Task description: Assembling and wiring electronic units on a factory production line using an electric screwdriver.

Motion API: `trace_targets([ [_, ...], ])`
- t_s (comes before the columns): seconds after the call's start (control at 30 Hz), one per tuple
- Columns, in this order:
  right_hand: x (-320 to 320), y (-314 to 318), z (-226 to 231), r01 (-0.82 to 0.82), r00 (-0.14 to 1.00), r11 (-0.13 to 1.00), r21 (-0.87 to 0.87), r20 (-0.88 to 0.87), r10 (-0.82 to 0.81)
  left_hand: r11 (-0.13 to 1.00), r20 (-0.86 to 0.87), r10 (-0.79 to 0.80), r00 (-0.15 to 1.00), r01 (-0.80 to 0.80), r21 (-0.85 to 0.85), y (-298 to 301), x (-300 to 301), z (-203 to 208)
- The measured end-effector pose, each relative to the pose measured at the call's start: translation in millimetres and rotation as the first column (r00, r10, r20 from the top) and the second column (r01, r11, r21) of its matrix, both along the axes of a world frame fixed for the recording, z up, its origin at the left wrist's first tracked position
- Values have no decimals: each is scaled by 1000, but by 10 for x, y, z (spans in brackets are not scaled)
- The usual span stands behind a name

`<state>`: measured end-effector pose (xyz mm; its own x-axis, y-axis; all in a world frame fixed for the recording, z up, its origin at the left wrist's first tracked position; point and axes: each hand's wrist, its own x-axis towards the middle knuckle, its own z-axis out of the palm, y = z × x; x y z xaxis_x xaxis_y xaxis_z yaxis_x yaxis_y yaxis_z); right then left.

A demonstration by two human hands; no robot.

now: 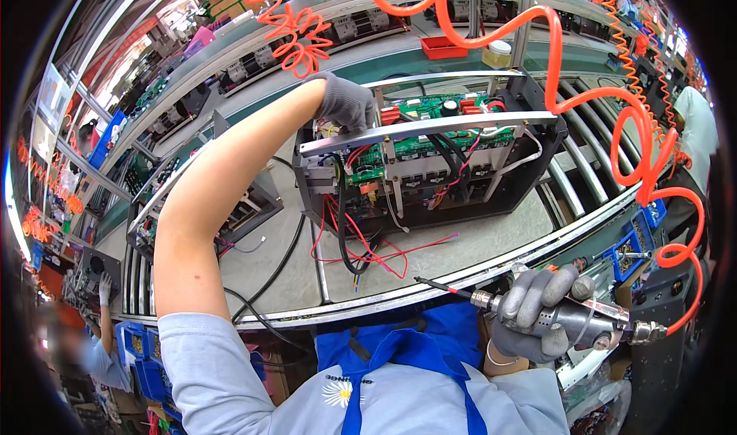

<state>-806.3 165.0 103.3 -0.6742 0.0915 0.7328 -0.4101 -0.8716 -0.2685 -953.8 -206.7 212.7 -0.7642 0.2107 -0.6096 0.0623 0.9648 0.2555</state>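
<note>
My right hand, in a grey glove, is wrapped round a metal pneumatic screwdriver. Its long dark bit points left, apart from the machine, and an orange coiled air hose joins its rear end. My left hand, also gloved, bends over the far left corner of an open machine chassis; its fingers are curled down at the metal rail, and what they hold, if anything, is hidden. Inside the chassis sits a green circuit board. Red and black wires hang from its near side.
The chassis stands on a conveyor bench with metal rollers. Another open chassis stands at its left. Blue bins with small parts lie at the right. A red tray is behind. At far left, another person's gloved hand shows.
</note>
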Motion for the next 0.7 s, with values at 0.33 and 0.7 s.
trace_targets([
  [0.33, -43, 10, 30, -142, 987, 990, 0, 81, 141, 720, -309, -417, 855, 103, -687, 196, 331, 662],
  [0.7, 41, -115, 73, -75, 996, 997, -26, 51, 76, 625, -321, 512, 797, -88, 776, 276, 1548, 470],
])
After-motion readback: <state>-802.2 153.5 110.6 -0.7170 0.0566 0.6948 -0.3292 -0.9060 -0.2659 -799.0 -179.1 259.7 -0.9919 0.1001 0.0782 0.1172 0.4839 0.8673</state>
